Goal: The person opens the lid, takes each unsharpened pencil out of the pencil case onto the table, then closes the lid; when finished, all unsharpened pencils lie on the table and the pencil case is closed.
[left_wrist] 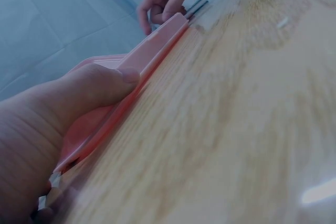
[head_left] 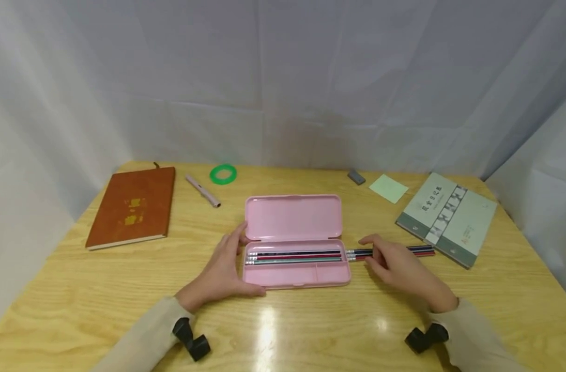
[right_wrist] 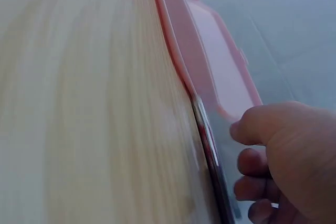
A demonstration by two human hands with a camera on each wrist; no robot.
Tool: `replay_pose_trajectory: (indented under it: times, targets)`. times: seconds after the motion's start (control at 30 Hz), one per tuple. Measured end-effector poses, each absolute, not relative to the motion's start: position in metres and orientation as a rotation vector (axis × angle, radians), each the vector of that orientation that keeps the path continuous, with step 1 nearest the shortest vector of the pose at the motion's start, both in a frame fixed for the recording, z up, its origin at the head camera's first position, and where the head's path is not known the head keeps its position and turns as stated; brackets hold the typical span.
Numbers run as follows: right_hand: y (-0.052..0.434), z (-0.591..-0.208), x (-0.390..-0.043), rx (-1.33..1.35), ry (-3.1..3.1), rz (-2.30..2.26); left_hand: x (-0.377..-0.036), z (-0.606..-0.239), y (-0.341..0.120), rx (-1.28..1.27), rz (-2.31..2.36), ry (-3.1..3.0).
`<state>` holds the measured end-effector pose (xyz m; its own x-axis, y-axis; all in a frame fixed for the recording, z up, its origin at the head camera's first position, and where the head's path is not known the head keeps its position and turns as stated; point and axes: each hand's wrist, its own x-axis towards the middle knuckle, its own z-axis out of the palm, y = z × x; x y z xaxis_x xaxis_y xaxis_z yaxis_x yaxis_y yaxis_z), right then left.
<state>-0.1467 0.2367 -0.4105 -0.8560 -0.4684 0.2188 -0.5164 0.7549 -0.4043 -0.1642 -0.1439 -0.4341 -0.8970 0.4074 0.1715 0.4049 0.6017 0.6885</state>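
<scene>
A pink pencil case [head_left: 331, 276] lies with its lid [head_left: 293, 218] raised back. Pencils [head_left: 296, 257] in dark, red and green rest in its rear compartment, their silvery ends at the left. My left hand [head_left: 224, 268] holds the case's left end, thumb [left_wrist: 113, 85] along the front wall and fingers toward the hinge side. Just right of the case, more pencils [head_left: 421, 251] lie on the table, dark and red, silvery ends by its right wall. Over them hovers my right hand [head_left: 396, 263], fingers loosely bent; in the right wrist view a gap separates its thumb [right_wrist: 257, 124] from the pencils.
A brown notebook [head_left: 134, 206], a pale pen [head_left: 202, 191] and a green tape roll [head_left: 213, 178] lie at the left and back. Toward the right back are a grey eraser [head_left: 356, 177], a light green paper square [head_left: 388, 188] and a grey-green book [head_left: 473, 219] close to the pencils' far ends.
</scene>
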Motion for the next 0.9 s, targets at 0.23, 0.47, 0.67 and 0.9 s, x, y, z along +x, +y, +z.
replay_pose_trajectory:
  times: [0.23, 0.47, 0.67, 0.9]
  targets:
    - [0.205, -0.408, -0.161, 0.898, -2.796, 0.677, -0.164, -0.433, -0.145, 0.711, 1.211, 2.814]
    - [0.173, -0.404, -0.176, 1.025, -2.853, 0.564, -0.163, -0.432, -0.145, 0.705, 1.212, 2.81]
    - [0.152, -0.394, -0.179, 0.965, -2.974, 0.395, -0.162, -0.433, -0.146, 0.707, 1.215, 2.808]
    - [0.147, -0.391, -0.182, 0.945, -2.975, 0.323, -0.163, -0.433, -0.146, 0.706, 1.23, 2.799]
